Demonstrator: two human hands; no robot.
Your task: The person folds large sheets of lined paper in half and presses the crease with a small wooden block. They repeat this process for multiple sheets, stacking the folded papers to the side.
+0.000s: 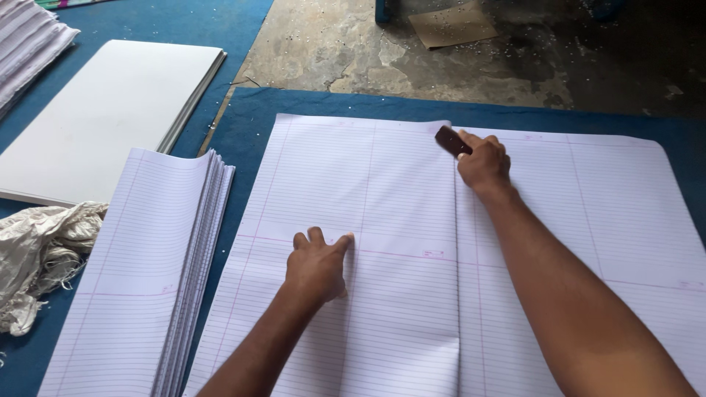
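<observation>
A large ruled sheet (559, 220) lies spread across the blue-covered counter (257, 117), and its left half is folded over onto itself, so a doubled leaf (382, 191) rests on top with its free edge running down the middle; that edge is where both hands work. The left hand (318, 263) lies palm down on the folded leaf, fingers together and stretched toward the right, grasping nothing; it seems placed there to pin the paper flat so the layers cannot slide. The left forearm comes up from the bottom edge at a slight lean to the right. The right hand (483, 160) is clenched around a small dark block (451, 140), which sticks out past the knuckles to the upper left and touches the paper near the far end of the folded edge, probably as a pressing tool, though its exact shape is hard to make out. The right arm reaches long and nearly straight from the lower right corner. To the left a stack of folded ruled sheets (147, 272) sits squared up just beside the big sheet, with a plain white pile (103, 110) and a crumpled rag (44, 254) farther left
</observation>
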